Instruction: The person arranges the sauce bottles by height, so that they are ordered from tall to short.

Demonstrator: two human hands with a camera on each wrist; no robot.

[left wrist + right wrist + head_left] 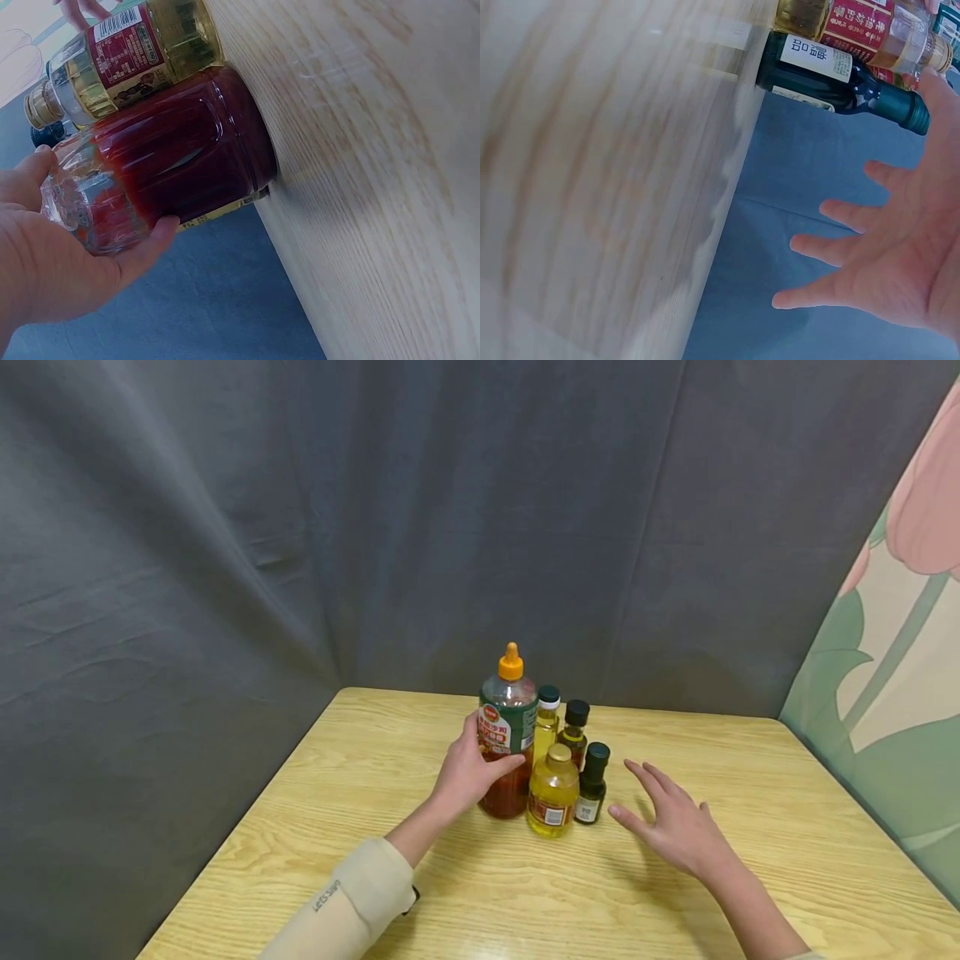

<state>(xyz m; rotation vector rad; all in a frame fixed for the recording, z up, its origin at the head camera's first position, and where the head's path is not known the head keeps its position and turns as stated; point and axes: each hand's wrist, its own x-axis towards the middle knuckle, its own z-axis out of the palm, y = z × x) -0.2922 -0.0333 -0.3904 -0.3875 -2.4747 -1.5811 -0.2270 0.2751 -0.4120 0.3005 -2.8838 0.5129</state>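
Note:
My left hand (467,770) grips the big sauce bottle (506,789), thumb across its front and fingers round its far left side. The bottle stands upright, with dark red sauce, a green label and an orange nozzle cap. In the left wrist view, the hand (67,262) spans the bottle (180,142). Beside it stands a round oil bottle (553,793) with a gold cap. My right hand (678,827) is held with fingers spread, just right of the small dark green bottle (591,789); in the right wrist view its palm (900,255) holds nothing.
Behind the round oil bottle stand a yellow oil bottle (546,727) with a dark green cap and a black-capped bottle (574,735). All stand close together on the wooden table (360,793). A grey curtain (480,527) hangs behind; a flower-patterned panel (900,677) is at right.

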